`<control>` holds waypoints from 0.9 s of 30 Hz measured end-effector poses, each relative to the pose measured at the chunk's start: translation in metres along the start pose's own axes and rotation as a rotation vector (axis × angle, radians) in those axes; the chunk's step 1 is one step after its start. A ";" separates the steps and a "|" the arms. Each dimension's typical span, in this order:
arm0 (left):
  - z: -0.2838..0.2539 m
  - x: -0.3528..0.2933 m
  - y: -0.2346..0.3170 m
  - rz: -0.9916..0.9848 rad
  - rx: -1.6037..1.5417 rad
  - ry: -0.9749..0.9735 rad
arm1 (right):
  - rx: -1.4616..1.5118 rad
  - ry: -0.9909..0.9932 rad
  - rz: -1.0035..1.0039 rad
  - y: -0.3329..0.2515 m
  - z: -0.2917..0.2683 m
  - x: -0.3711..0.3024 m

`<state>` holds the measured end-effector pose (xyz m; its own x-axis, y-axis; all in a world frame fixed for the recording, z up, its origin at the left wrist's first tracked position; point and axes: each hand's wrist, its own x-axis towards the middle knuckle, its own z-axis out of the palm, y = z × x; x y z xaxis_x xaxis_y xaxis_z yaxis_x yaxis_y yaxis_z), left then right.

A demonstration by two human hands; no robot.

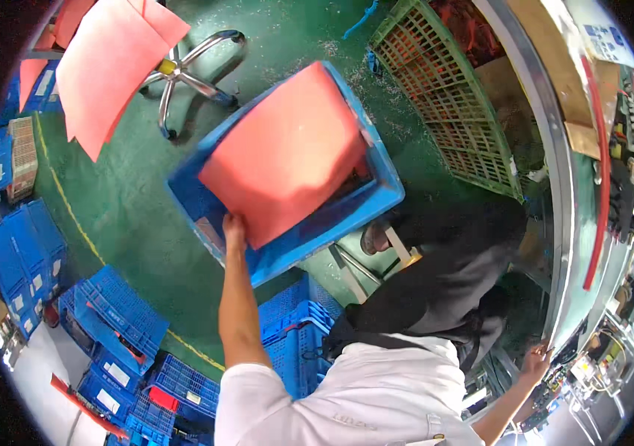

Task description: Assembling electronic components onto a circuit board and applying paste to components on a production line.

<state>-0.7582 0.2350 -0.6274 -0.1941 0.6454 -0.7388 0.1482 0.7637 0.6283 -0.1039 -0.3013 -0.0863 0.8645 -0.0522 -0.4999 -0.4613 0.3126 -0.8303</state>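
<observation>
My left hand [235,229] is closed on the lower left corner of a pinkish-red sheet [287,149]. Lying in a blue plastic crate [287,260], the sheet covers most of its inside. Dark contents show only in part at the crate's right end, under the sheet. Off to the right, my right hand [535,362] grips the metal edge of the workbench [557,297]; its fingers are small and partly hidden there.
More pink sheets [112,67] hang over a wheeled chair base [176,70] at upper left. A green slatted crate [447,97] leans beside the bench. Blue crates [120,312] stack along the left and behind the near crate [291,349]. Tools and red tubing [601,178] lie on the bench.
</observation>
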 end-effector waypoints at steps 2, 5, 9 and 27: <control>-0.048 0.073 -0.021 0.220 0.218 0.172 | -0.104 -0.451 0.273 0.004 -0.036 0.024; -0.002 0.081 -0.095 0.086 0.203 0.170 | -0.177 -0.136 0.034 -0.010 -0.026 0.013; 0.014 0.081 -0.105 0.009 0.218 0.284 | -0.009 0.018 0.011 -0.003 0.001 0.003; 0.021 0.122 -0.143 0.212 0.787 0.408 | -0.098 -0.028 0.031 -0.045 -0.017 0.020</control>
<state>-0.7827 0.2044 -0.8128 -0.3931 0.8331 -0.3892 0.8097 0.5142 0.2829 -0.0695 -0.3320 -0.0627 0.8542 -0.0169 -0.5197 -0.5040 0.2194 -0.8354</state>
